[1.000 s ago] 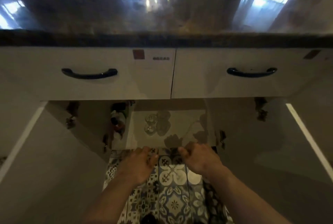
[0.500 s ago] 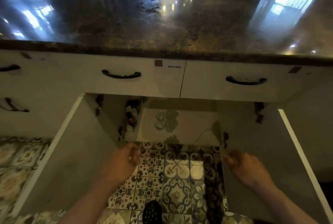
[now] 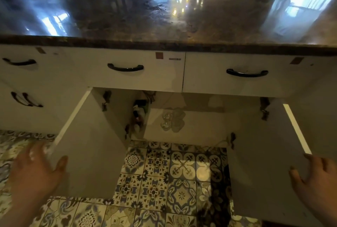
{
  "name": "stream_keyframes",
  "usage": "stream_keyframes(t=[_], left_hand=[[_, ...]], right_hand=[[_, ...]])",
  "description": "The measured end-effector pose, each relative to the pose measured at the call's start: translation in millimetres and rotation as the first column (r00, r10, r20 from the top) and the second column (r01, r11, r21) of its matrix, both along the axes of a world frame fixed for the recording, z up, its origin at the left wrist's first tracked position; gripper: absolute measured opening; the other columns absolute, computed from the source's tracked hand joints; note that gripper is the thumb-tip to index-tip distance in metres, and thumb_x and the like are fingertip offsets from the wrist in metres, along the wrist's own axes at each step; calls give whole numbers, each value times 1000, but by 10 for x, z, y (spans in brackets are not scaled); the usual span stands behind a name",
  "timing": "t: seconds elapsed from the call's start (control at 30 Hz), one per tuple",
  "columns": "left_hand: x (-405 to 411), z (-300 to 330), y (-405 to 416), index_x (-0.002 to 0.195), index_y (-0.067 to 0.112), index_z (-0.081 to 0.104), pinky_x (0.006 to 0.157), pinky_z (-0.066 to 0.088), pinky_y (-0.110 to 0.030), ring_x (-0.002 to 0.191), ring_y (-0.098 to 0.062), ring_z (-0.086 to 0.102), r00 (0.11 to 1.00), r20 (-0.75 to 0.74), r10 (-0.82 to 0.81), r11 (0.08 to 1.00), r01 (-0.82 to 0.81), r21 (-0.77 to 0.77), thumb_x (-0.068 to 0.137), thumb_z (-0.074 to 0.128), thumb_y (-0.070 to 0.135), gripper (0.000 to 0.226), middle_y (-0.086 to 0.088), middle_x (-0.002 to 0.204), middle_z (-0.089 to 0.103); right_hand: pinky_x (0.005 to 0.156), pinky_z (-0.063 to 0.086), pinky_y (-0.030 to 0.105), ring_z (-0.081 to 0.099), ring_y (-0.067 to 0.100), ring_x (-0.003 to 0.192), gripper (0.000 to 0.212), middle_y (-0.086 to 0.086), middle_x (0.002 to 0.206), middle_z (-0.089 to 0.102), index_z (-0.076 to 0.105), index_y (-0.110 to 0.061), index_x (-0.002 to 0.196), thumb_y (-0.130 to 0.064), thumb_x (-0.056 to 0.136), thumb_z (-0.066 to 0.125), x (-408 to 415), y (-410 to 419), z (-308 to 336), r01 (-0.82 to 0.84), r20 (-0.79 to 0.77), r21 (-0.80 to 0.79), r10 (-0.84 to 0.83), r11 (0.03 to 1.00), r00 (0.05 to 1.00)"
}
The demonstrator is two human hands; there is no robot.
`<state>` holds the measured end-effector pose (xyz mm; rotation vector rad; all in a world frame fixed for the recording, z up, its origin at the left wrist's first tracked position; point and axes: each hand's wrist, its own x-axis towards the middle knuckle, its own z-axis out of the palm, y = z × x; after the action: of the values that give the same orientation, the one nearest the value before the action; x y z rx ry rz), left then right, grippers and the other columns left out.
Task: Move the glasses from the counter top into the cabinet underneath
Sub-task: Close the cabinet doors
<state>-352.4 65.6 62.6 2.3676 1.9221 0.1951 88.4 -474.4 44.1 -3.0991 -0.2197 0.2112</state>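
Two clear glasses (image 3: 166, 121) stand side by side on the pale floor of the open cabinet (image 3: 197, 128) under the counter. The dark glossy counter top (image 3: 164, 11) above shows no glasses in the part I see. Both cabinet doors stand wide open. My left hand (image 3: 34, 170), fingers spread, lies at the outer edge of the left door (image 3: 91, 153). At the outer edge of the right door (image 3: 264, 163) is my right hand (image 3: 317, 184), also with fingers apart. Neither hand holds anything.
Two drawers with dark handles (image 3: 125, 67) (image 3: 247, 73) sit above the cabinet. Bottles (image 3: 139, 115) crowd the cabinet's left inner corner. More handles (image 3: 25, 99) are on the unit at far left. Patterned floor tiles (image 3: 164, 181) lie between the doors.
Both hands have moved apart from the cabinet's front edge, outward to the two door edges. The view has pulled back and up, showing more counter top.
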Motion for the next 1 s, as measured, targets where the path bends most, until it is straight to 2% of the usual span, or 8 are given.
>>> stream_keyframes(t=[0.07, 0.1, 0.2, 0.33, 0.53, 0.77, 0.87, 1.0], left_hand=[[-179, -182, 88, 146, 37, 20, 92, 44, -72, 125, -56, 44, 990, 21, 142, 971, -135, -196, 71, 70, 61, 93, -25, 147, 39], [-224, -292, 96, 146, 37, 16, 92, 43, -72, 124, -57, 45, 988, 6, 157, 957, -151, -248, 67, 69, 64, 99, -27, 145, 40], [-167, -412, -85, 147, 27, 11, 94, 40, -72, 122, -59, 40, 991, -77, 105, 964, -121, -237, 61, 68, 69, 112, -32, 141, 38], [152, -232, -513, 149, 17, 9, 96, 39, -68, 121, -59, 39, 992, -108, 64, 970, -88, -227, 67, 76, 61, 115, -37, 138, 37], [745, -9, -1068, 149, 4, 5, 100, 38, -62, 125, -55, 37, 999, 31, 26, 958, -16, -285, 76, 76, 52, 113, -38, 140, 33], [1382, 93, -1423, 152, 9, -13, 104, 40, -58, 132, -48, 33, 984, 172, 36, 902, 42, -431, 84, 68, 53, 115, -29, 150, 21], [1598, 111, -1522, 154, 10, -14, 107, 40, -55, 138, -45, 32, 978, 203, -42, 893, 128, -431, 88, 59, 57, 110, -25, 155, 17], [1839, 105, -1545, 156, 13, -10, 107, 42, -49, 140, -38, 36, 962, 200, -188, 881, 255, -398, 91, 42, 67, 99, -20, 158, 22]], right_hand=[[88, 51, 59, 49, 49, 115, 76, 23, 130, 48, 33, -19, 140, -45, 79, 69, -123, 178, 230, 103, -91, 38, -100, 994, 991], [90, 49, 60, 47, 51, 118, 81, 26, 134, 45, 28, -18, 145, -44, 81, 70, -169, 255, 311, 155, -147, 51, -146, 987, 978], [96, 45, 59, 45, 52, 120, 89, 30, 137, 40, 18, -17, 151, -43, 83, 70, -292, 418, 424, 222, -190, 46, -209, 974, 959], [98, 44, 58, 42, 51, 124, 94, 30, 139, 37, 13, -16, 153, -45, 84, 69, -377, 565, 514, 236, -221, 26, -224, 971, 949], [100, 44, 57, 39, 51, 129, 94, 26, 144, 33, 8, -18, 153, -48, 86, 67, -430, 814, 585, 289, -318, 71, -253, 955, 914], [102, 47, 53, 37, 46, 136, 100, 23, 153, 24, 0, -15, 157, -51, 89, 64, -506, 1221, 618, 345, -414, 146, -259, 927, 873], [105, 46, 51, 36, 44, 138, 103, 22, 157, 19, -3, -12, 158, -54, 90, 62, -540, 1423, 619, 346, -443, 178, -239, 921, 864], [105, 45, 46, 39, 42, 137, 103, 20, 159, 19, -2, -9, 158, -56, 90, 59, -552, 1702, 629, 328, -483, 229, -186, 916, 856]])
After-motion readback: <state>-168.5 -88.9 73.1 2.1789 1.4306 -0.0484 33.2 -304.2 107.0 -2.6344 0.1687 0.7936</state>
